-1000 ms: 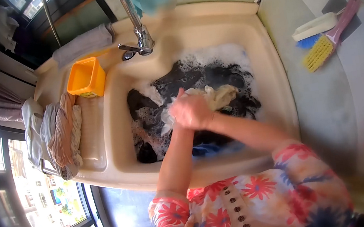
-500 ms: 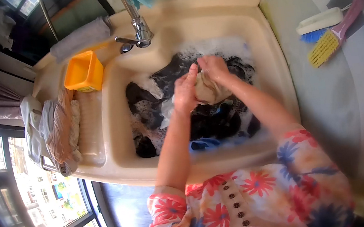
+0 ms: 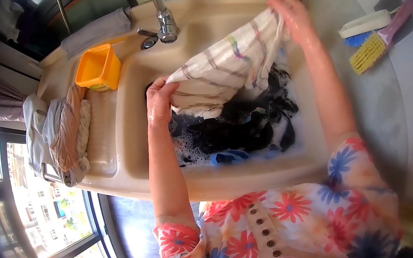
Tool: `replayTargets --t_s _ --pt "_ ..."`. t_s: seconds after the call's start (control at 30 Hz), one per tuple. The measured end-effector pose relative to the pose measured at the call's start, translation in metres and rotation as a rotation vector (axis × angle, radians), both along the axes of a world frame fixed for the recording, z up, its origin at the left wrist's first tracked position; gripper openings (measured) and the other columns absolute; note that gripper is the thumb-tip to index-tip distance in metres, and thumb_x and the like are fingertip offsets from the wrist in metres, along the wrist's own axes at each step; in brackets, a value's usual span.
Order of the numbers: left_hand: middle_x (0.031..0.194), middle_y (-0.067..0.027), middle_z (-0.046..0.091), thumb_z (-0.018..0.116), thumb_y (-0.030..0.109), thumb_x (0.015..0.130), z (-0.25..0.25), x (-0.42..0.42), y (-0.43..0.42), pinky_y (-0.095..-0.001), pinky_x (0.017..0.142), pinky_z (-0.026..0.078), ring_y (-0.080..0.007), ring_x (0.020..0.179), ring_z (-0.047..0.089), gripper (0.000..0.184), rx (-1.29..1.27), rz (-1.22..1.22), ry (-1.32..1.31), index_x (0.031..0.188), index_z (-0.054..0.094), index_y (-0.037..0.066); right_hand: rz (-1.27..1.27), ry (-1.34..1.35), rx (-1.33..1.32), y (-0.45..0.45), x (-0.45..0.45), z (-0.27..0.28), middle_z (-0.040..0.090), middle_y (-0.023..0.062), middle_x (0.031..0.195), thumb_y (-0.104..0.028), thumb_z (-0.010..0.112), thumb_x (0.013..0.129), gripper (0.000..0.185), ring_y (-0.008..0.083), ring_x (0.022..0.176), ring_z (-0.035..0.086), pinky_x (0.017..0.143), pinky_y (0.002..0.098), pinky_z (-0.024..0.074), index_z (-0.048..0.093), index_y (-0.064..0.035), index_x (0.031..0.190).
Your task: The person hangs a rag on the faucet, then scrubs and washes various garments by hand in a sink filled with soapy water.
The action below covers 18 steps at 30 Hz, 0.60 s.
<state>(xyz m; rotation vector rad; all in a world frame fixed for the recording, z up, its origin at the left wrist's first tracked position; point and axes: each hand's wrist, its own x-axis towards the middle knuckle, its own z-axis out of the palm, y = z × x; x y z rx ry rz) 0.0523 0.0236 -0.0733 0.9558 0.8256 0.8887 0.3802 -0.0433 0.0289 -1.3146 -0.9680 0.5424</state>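
A wet cream cloth with brown stripes (image 3: 219, 67) is stretched between my two hands above the basin. My left hand (image 3: 159, 101) pinches its left corner, and my right hand (image 3: 294, 18) grips the upper right end near the basin's back right rim. The cloth slopes up to the right and its lower edge hangs in folds; I cannot tell its exact kind. Below it, dark wet laundry (image 3: 238, 132) lies in soapy water. A blue piece of fabric (image 3: 228, 156) shows at the near edge of the water.
The beige sink (image 3: 131, 133) has a chrome tap (image 3: 167, 27) at its back. On the left ledge stand a yellow plastic box (image 3: 99, 67) and a heap of wrung clothes (image 3: 63, 132). A grey cloth (image 3: 97, 32) lies behind. Two brushes, one yellow-bristled (image 3: 369, 52) and one white-backed (image 3: 365, 23), hang on the right.
My hands, close together on the bunched cloth before, have moved apart and up. The cloth is now spread out between them, its striped side showing.
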Motion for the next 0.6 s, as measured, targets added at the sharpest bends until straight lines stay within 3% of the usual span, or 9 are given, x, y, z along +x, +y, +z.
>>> replayTargets --t_s 0.1,0.13,0.17,0.23,0.33,0.37,0.4,0.57,0.6 --pt "0.075 -0.0059 0.062 0.060 0.001 0.070 0.020 0.019 -0.013 -0.0235 0.063 0.045 -0.0123 0.068 0.057 0.015 -0.032 -0.016 -0.158 0.084 0.062 0.000 0.447 -0.237 -0.424 -0.014 -0.010 -0.070 0.062 0.0081 0.093 -0.035 0.067 0.073 0.040 0.0150 0.081 0.060 0.071 0.0294 0.0477 0.057 -0.0058 0.097" --pt "0.077 -0.0059 0.062 0.060 0.001 0.069 0.021 0.027 -0.016 -0.0241 0.065 0.045 -0.0129 0.070 0.057 0.015 -0.027 -0.045 -0.116 0.084 0.062 0.000 0.374 -0.755 -0.440 -0.023 -0.030 -0.108 0.063 0.0092 0.092 -0.041 0.069 0.068 0.045 0.0206 0.088 0.059 0.075 0.0348 0.0462 0.058 -0.0078 0.097" --pt "0.077 -0.0054 0.062 0.060 -0.001 0.068 0.027 0.037 -0.024 -0.0238 0.065 0.045 -0.0127 0.070 0.057 0.015 -0.025 -0.086 -0.085 0.083 0.062 0.001 0.618 -0.909 -0.685 -0.033 -0.055 -0.109 0.063 0.0091 0.090 -0.045 0.069 0.065 0.049 0.0249 0.095 0.057 0.080 0.0369 0.0441 0.059 -0.0120 0.100" --pt "0.078 -0.0061 0.062 0.060 -0.001 0.068 0.017 0.043 -0.027 -0.0244 0.067 0.045 -0.0133 0.071 0.057 0.014 -0.062 -0.128 -0.134 0.082 0.062 0.000 0.706 -0.960 -0.924 -0.046 -0.082 -0.130 0.063 0.0072 0.072 -0.037 0.064 0.070 0.029 0.0213 0.076 0.061 0.068 0.0341 0.0472 0.064 -0.0089 0.076" --pt "0.082 -0.0081 0.061 0.056 -0.002 0.071 -0.004 0.032 -0.021 -0.0271 0.070 0.047 -0.0165 0.075 0.057 0.017 -0.175 -0.037 -0.284 0.088 0.059 0.000 0.581 -0.545 -0.742 -0.039 -0.065 -0.138 0.060 0.0075 0.062 -0.024 0.061 0.070 0.019 0.0197 0.062 0.059 0.058 0.0330 0.0455 0.061 -0.0061 0.063" --pt "0.091 -0.0100 0.059 0.051 0.001 0.075 -0.013 0.025 -0.018 -0.0314 0.077 0.046 -0.0204 0.084 0.057 0.022 -0.196 -0.081 -0.365 0.096 0.056 0.000 0.543 -0.699 -0.603 -0.037 -0.052 -0.128 0.060 0.0096 0.068 -0.014 0.057 0.069 0.013 0.0186 0.060 0.055 0.055 0.0314 0.0438 0.058 -0.0023 0.063" --pt "0.094 -0.0105 0.059 0.050 0.003 0.076 -0.018 0.026 -0.018 -0.0326 0.079 0.046 -0.0214 0.086 0.057 0.023 -0.233 -0.093 -0.422 0.098 0.055 0.000 0.488 -0.589 -0.356 -0.033 -0.046 -0.128 0.059 0.0107 0.076 -0.009 0.057 0.067 0.012 0.0175 0.062 0.054 0.055 0.0301 0.0433 0.054 -0.0008 0.059" --pt "0.104 -0.0127 0.056 0.047 0.019 0.086 -0.042 0.038 -0.017 -0.0383 0.086 0.042 -0.0263 0.097 0.053 0.029 -0.422 -0.108 -0.530 0.105 0.051 -0.002 0.441 0.486 -0.340 -0.004 -0.047 -0.124 0.058 0.0109 0.087 -0.005 0.050 0.072 0.009 0.0171 0.077 0.054 0.063 0.0315 0.0452 0.056 0.0001 0.076" --pt "0.103 -0.0127 0.056 0.047 0.021 0.087 -0.045 0.044 -0.018 -0.0385 0.087 0.042 -0.0264 0.097 0.053 0.030 -0.468 -0.115 -0.527 0.105 0.051 -0.002 0.346 0.394 -0.455 -0.001 -0.058 -0.130 0.058 0.0113 0.089 -0.005 0.049 0.073 0.011 0.0181 0.081 0.055 0.065 0.0317 0.0456 0.056 0.0011 0.081"
